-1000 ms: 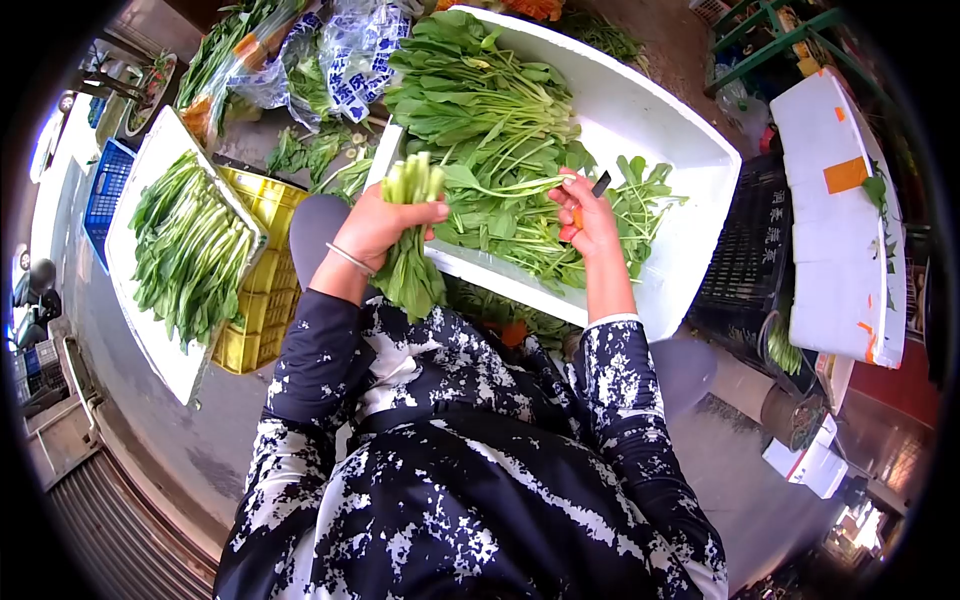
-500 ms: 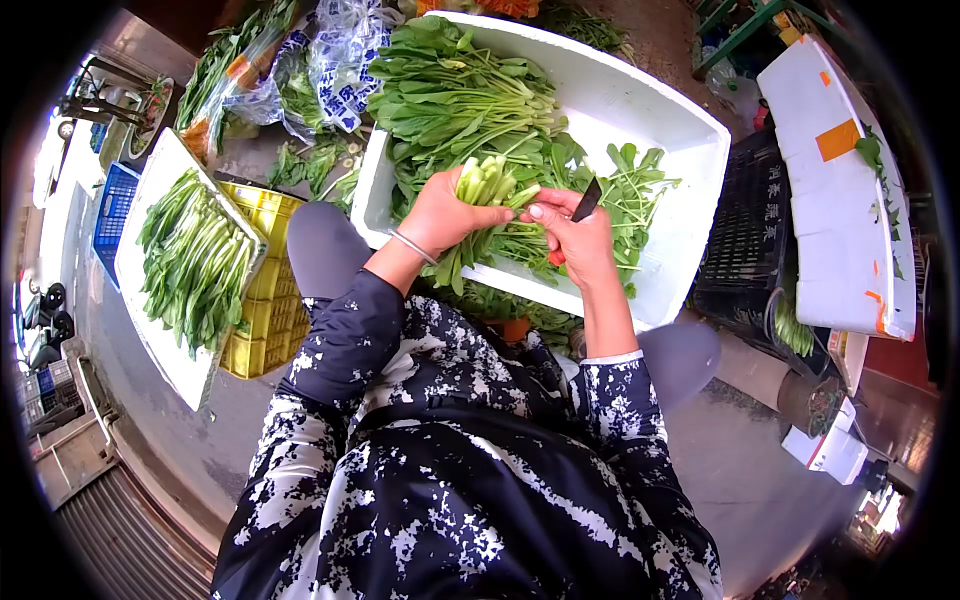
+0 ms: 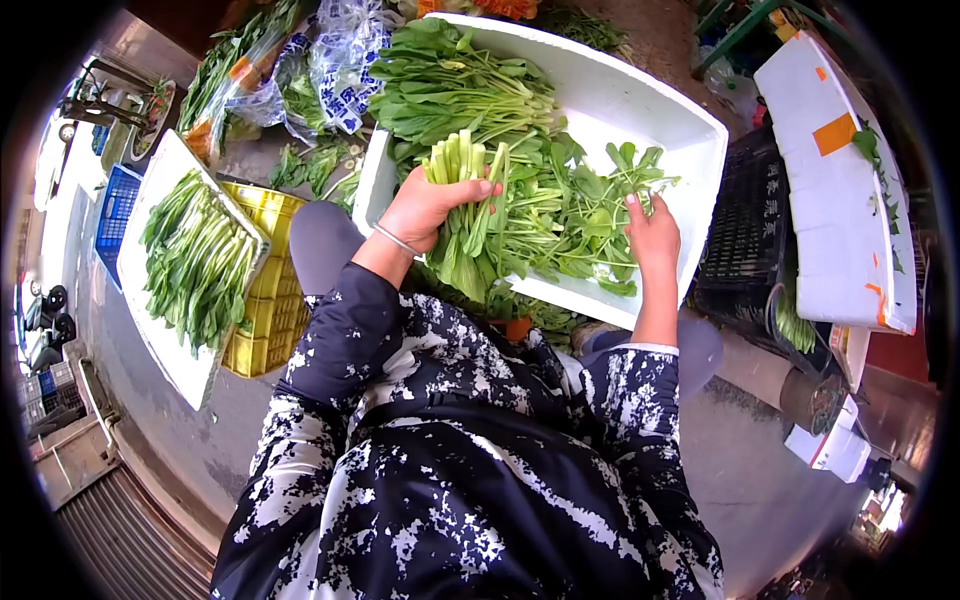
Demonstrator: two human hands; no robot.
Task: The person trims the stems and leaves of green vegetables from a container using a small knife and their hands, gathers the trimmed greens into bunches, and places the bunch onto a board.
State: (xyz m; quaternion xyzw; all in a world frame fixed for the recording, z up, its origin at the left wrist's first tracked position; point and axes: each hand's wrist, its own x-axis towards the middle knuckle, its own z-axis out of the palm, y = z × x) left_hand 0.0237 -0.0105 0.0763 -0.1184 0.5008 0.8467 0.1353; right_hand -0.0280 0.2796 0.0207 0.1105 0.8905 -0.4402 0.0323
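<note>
Below our chest, our left hand (image 3: 418,208) grips a bunch of greens (image 3: 470,220), stems up, over the foam box's (image 3: 665,110) near-left corner; our right hand (image 3: 652,232), fingers upward, touches leaves by its right edge.

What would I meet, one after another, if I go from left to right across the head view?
Blue plastic crate, yellow plastic crate, left hand holding a bunch of pale-stemmed leafy greens, right hand, black plastic crate, white foam box with orange tape.
</note>
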